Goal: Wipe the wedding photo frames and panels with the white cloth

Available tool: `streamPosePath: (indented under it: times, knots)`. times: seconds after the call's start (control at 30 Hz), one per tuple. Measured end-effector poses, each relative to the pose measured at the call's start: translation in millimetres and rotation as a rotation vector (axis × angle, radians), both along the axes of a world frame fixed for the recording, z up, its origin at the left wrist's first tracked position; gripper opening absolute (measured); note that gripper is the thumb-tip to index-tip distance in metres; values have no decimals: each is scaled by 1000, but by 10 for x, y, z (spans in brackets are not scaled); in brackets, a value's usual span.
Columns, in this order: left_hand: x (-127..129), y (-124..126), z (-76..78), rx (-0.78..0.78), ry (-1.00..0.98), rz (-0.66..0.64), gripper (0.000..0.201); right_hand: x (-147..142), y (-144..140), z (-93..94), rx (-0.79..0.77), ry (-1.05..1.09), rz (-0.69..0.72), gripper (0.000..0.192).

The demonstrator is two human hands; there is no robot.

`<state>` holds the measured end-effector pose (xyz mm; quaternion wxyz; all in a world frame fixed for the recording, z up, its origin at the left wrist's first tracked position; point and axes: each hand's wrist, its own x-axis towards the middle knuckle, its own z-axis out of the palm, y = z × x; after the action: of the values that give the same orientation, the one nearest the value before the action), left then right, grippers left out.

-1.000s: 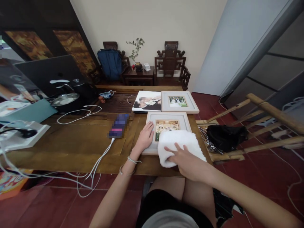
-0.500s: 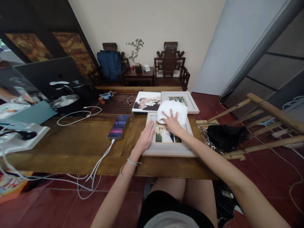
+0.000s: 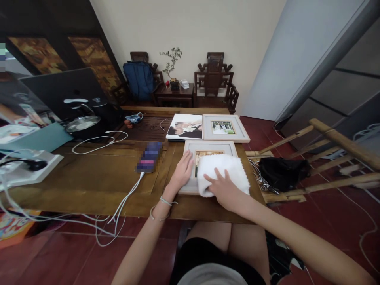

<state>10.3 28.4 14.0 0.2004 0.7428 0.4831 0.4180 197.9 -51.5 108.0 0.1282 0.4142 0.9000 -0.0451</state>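
A light wooden picture frame (image 3: 190, 186) lies flat on the table, with its photo partly covered by a folded white towel (image 3: 224, 164). My right hand (image 3: 225, 190) holds the towel against the near right part of the frame, fingers spread over the cloth. On the frame's left edge rests my left hand (image 3: 181, 172), open and flat, holding nothing. Just behind lies a second picture frame (image 3: 242, 132) with a photo of people outdoors. Beside it, a photo album or board (image 3: 184, 126) shows a partly blurred picture.
Left of the frames lies a phone (image 3: 149, 157) with white cables. Farther left are a glass-lidded pot (image 3: 83, 126), a laptop (image 3: 65, 89), a teal box (image 3: 55, 138) and a power strip (image 3: 49, 168). A bamboo rack (image 3: 335, 136) with a black bag (image 3: 282, 173) stands right of the table.
My right hand and the towel have moved toward me, from the frame's far edge to its near right corner. The rear frame's photo is now uncovered. My left hand has stayed in place.
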Motion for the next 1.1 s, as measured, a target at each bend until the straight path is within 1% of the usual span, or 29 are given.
streamPosePath:
  times: [0.07,0.13,0.2,0.3,0.37,0.43,0.53,0.63,0.7,0.77,0.83,0.9,1.0,1.1]
  knots:
    - [12,18,-24,5,28,4,44,63,-4,42,-9,-56,-50,44]
    - [18,35,-43,15,41,17,45,46,15,29,7,-59,-47,42]
    - [15,47,-52,20,42,30,47,-54,30,-25,44,-12,-4,38]
    - [0,53,-48,18,34,31,47,-290,28,-114,91,64,55,32]
    - [-12,53,-42,20,38,16,46,-414,14,-146,118,84,64,31]
    - [-18,50,-43,24,57,6,46,-441,-9,-154,140,74,51,32]
    - [-17,46,-63,41,109,6,43,-258,-67,-134,143,15,-13,33]
    - [-14,48,-93,31,177,3,41,106,-155,-93,145,-73,-166,31]
    - [-15,51,-107,11,219,-5,41,360,-203,-72,181,-131,-270,31]
    - [-18,55,-113,5,246,-15,40,568,-207,-71,224,-167,-315,33]
    - [-21,58,-112,11,256,-25,40,706,-136,-93,252,-167,-301,36]
    - [-22,58,-109,16,261,-32,39,783,24,-131,268,-145,-274,39]
    - [-23,56,-110,25,260,-35,38,832,395,-190,296,-89,-274,43]
    - [-23,56,-117,42,233,-33,37,798,797,-228,357,-37,-308,48]
